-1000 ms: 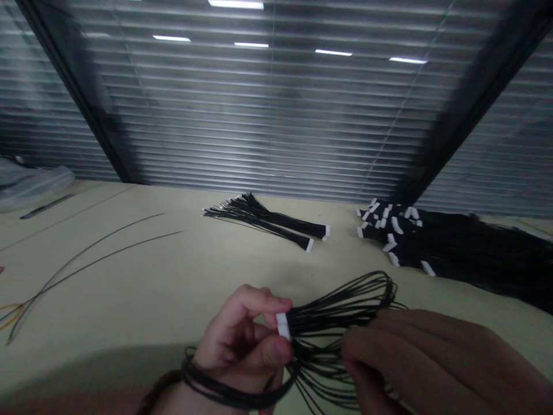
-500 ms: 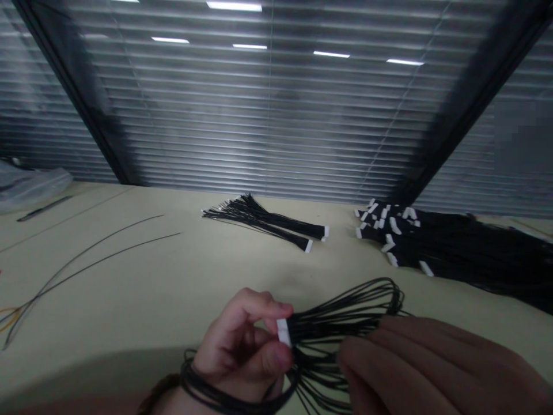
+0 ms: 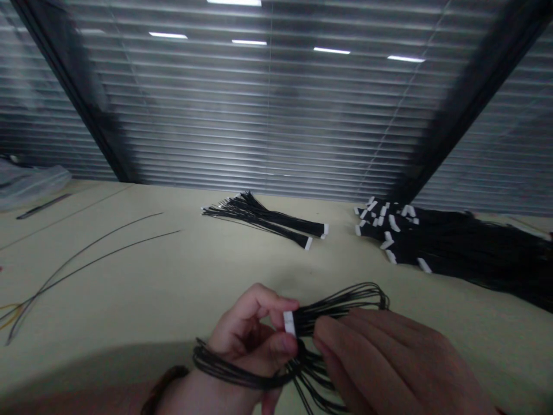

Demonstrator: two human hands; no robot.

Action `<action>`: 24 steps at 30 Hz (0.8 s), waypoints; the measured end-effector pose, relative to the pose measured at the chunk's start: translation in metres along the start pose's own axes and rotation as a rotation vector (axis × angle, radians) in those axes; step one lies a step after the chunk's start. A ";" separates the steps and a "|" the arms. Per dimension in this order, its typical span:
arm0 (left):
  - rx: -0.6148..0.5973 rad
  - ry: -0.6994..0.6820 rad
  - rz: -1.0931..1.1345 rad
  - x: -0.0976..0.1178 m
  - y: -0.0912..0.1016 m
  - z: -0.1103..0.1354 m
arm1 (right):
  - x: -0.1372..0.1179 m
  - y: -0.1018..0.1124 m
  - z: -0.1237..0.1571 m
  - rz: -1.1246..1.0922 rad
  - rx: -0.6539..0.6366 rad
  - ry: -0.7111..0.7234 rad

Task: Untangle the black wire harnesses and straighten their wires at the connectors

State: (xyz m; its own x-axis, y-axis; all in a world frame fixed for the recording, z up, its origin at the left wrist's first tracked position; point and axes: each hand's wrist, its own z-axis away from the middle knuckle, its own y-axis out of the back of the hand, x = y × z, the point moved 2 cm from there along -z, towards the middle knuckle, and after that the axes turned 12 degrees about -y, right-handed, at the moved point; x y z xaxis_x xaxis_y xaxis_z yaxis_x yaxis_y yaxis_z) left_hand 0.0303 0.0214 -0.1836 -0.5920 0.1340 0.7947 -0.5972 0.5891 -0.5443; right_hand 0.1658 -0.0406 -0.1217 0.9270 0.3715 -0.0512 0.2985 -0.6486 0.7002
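My left hand pinches a white multi-pin connector between thumb and fingers. Thin black wires fan out from the connector in a loose loop, and more of them wrap around my left wrist. My right hand sits just to the right, its fingers closed over the wires near the connector. The fingers hide part of the bundle. Two bundles of black wires with white connectors lie farther up the table. A much larger heap of the same harnesses lies to the right.
The pale yellow-green table runs across the view. Several loose thin wires lie at its left, beyond them a plastic bag and a dark strip. Slatted blinds behind dark window frames rise along the far edge.
My right hand has moved left, closer to the connector, and the wire loop has drawn in and narrowed. My left hand has shifted slightly right.
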 end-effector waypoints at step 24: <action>0.337 -0.112 -0.323 0.019 0.019 -0.036 | 0.057 -0.009 -0.016 -0.650 -0.307 0.016</action>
State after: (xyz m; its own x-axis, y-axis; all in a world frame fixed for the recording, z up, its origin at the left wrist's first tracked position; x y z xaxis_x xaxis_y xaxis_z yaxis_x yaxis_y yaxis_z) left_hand 0.0273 0.0636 -0.1686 -0.3908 -0.1108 0.9138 -0.8915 0.2928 -0.3457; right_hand 0.2123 -0.0034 -0.1197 0.5794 0.6304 -0.5166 0.7095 -0.0781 0.7004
